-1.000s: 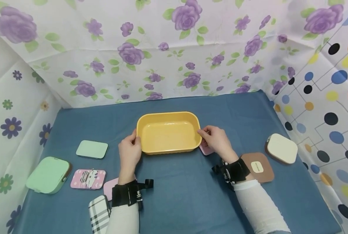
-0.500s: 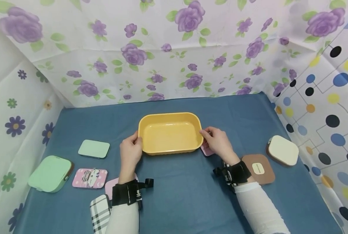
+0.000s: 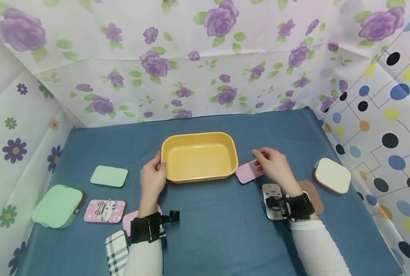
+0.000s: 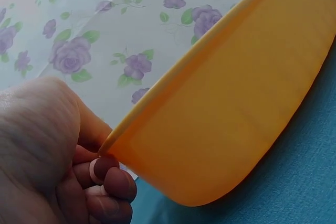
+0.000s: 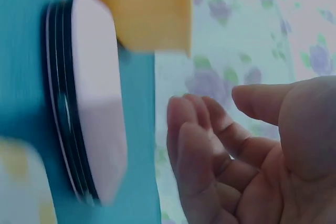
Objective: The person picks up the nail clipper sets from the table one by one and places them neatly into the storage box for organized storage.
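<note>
A white sheet with purple roses (image 3: pixel 191 88) backs the scene, meeting a daisy-print sheet (image 3: pixel 32 115) on the left and a dotted sheet (image 3: pixel 374 149) on the right. A blue cloth (image 3: pixel 205 226) covers the work surface. Both forearms, in white sleeves, reach in from the near edge. The yellow tray (image 3: pixel 199 159) sits upright mid-cloth, slightly towards the far side. The left hand (image 3: pixel 152 178) pinches the tray's left rim between thumb and fingers, knuckles bent. The right hand (image 3: pixel 275 166) hangs over the right end of a pink case (image 3: pixel 246 172), fingers loosely bent, thumb apart, holding nothing (the right wrist view shows a gap between them). That case lies just beside the tray's lower right corner.

Far left is a green box (image 3: pixel 57 207); far right, a cream box (image 3: pixel 333 175). A brown box (image 3: pixel 313 193) lies partly behind the right wrist, whose black wristband (image 3: pixel 299 207) also covers part of a patterned case (image 3: pixel 268 211). On the left lie a mint case (image 3: pixel 109 176), a cartoon-print case (image 3: pixel 105 211), a plaid case (image 3: pixel 117 249) and a second pink case (image 3: pixel 127 221), the last two partly hidden by the left arm.
</note>
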Available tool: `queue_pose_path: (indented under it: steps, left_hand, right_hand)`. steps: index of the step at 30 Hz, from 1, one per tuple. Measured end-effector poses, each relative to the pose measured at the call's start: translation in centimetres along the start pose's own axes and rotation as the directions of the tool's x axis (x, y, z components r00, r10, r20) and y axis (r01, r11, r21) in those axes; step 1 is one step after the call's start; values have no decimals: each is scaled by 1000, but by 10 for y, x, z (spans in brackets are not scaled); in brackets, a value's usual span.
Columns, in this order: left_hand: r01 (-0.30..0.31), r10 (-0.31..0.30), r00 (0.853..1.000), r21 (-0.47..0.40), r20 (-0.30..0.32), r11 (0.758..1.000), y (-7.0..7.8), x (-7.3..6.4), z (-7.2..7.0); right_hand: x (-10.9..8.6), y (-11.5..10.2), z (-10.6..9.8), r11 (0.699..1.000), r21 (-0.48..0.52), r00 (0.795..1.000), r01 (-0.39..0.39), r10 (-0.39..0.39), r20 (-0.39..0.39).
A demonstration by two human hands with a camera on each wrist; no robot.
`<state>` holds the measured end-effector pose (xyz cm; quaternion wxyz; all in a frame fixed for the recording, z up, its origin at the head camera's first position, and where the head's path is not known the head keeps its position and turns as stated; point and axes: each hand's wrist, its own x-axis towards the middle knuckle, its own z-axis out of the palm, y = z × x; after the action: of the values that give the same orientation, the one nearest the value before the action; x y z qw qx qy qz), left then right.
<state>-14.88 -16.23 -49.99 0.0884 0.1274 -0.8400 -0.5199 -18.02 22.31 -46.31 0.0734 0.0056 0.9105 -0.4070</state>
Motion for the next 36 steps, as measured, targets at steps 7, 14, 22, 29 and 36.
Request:
queue_pose_path:
  steps: [7, 14, 22, 29, 36]
  left_hand:
    - [-22, 21, 1000, -9, -14, 1000, 0, 0, -3]
    - [-2, 2, 1000, -20, 7, 1000, -1, 0, -4]
    - [10, -10, 1000, -14, 10, 1000, 2, -2, -2]
    - [43, -42, 999, -16, 24, 999, 3, -2, -3]
    - [51, -50, 998, -11, 33, 999, 2, -3, -2]
  right_hand:
    - [-22, 28, -37, 992, -123, 999, -23, 20, -26]
    - [-42, 56, -65, 985, -158, 996, -74, 66, -60]
    - [-53, 92, -90, 973, -195, 976, -126, 87, -198]
    - [-58, 103, -101, 972, -145, 974, -183, 159, -160]
    - [-78, 93, -98, 955, -207, 977, -211, 206, -44]
